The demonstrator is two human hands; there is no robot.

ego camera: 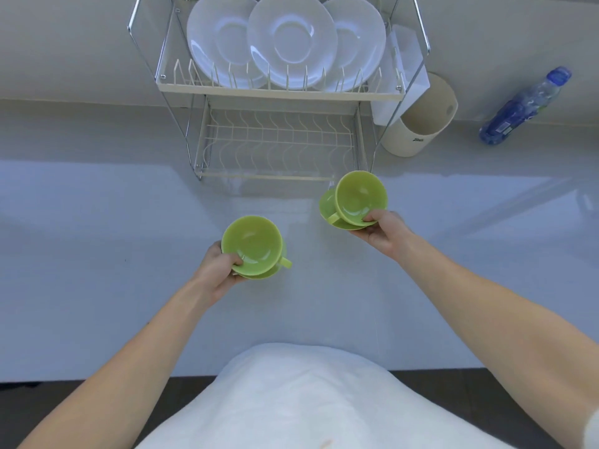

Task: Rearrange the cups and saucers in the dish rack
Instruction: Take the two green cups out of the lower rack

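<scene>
My left hand (216, 269) grips a green cup (251, 244) together with the green saucer (259, 275) under it, thumb inside the cup's rim, handle pointing right. My right hand (382, 231) holds a second green cup (360, 196) on its green saucer (327, 204), thumb on the rim, handle pointing left. Both sets hang above the white counter in front of the two-tier wire dish rack (278, 92). Three white saucers (291, 40) stand upright in the rack's upper tier. The lower tier (275, 140) holds nothing.
A cream cylindrical holder (421, 121) stands right of the rack, beside a white plastic box (405, 72) hung on the rack's side. A blue plastic bottle (522, 108) lies at the far right by the wall. The glossy white counter (97, 254) stretches to both sides.
</scene>
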